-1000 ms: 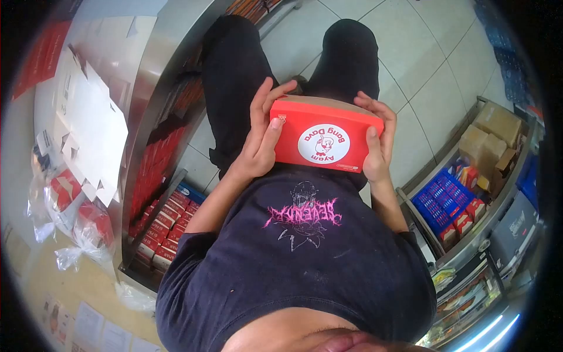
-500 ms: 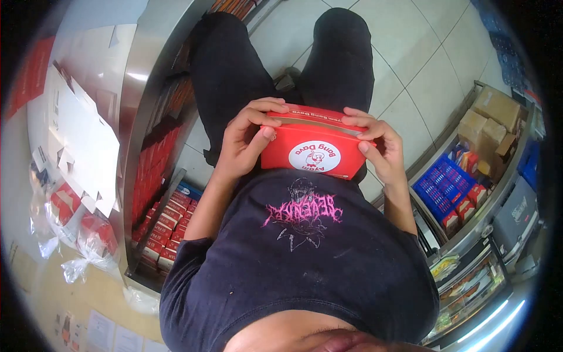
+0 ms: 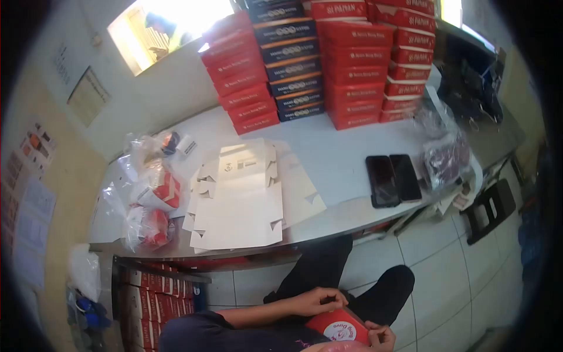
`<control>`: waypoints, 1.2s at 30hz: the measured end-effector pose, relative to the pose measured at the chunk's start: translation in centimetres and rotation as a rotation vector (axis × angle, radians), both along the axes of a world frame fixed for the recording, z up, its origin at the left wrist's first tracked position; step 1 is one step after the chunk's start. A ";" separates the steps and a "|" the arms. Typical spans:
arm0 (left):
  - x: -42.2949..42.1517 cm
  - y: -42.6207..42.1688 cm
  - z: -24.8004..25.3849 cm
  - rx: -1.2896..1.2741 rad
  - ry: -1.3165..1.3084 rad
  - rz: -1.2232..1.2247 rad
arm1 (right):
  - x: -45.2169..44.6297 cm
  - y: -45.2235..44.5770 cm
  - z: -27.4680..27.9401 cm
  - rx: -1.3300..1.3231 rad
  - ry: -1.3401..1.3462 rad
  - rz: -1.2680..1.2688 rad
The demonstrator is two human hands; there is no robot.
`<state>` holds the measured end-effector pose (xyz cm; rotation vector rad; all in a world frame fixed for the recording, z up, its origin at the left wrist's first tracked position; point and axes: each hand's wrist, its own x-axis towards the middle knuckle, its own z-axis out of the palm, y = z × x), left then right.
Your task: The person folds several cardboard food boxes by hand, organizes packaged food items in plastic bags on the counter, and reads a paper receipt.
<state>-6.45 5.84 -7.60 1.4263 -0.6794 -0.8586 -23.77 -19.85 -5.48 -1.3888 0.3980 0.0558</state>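
A red food box [image 3: 339, 327] with a round white logo sits at my lap, near the bottom of the view. At its upper left edge, the bent fingers of my left hand [image 3: 326, 300] are closed on the cardboard. My right hand [image 3: 381, 335] grips the opposite edge with curled fingers. My body hides the lower part of the box. On the table in front of me lie flat unfolded box blanks [image 3: 240, 205], pale side up, overlapping one another.
Tall stacks of red boxes [image 3: 358, 76] and dark blue boxes [image 3: 293, 64] stand at the table's back. Two phones [image 3: 382, 182] lie on the right, beside a plastic-wrapped bundle [image 3: 446, 161]. Plastic bags [image 3: 152, 193] lie left. Packed cartons [image 3: 155, 302] fill the shelf below. A person [image 3: 161, 26] shows through the window.
My view has swung up and left, from my lap to the table and stacked boxes. Both hands still hold the red box, now lower in view.
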 end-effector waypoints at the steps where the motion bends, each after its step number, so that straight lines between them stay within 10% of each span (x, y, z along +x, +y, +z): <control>1: 0.0 0.0 -0.1 0.001 -0.025 -0.011 | -0.2 -0.3 -0.6 0.007 0.009 0.008; 13: -1.6 -1.0 -5.8 -0.054 0.450 0.204 | -1.3 -2.2 -7.0 0.047 0.021 0.035; 21: -2.2 -0.6 -5.0 -0.027 0.149 0.174 | 0.3 -1.5 -3.3 -0.128 0.206 0.066; 31: 2.4 -0.5 0.3 -0.158 0.315 0.406 | 6.2 0.3 -2.8 0.039 -0.244 -0.412; 36: 4.7 0.7 2.9 -0.127 -0.014 0.323 | 6.8 0.2 -2.3 -0.192 -0.242 0.085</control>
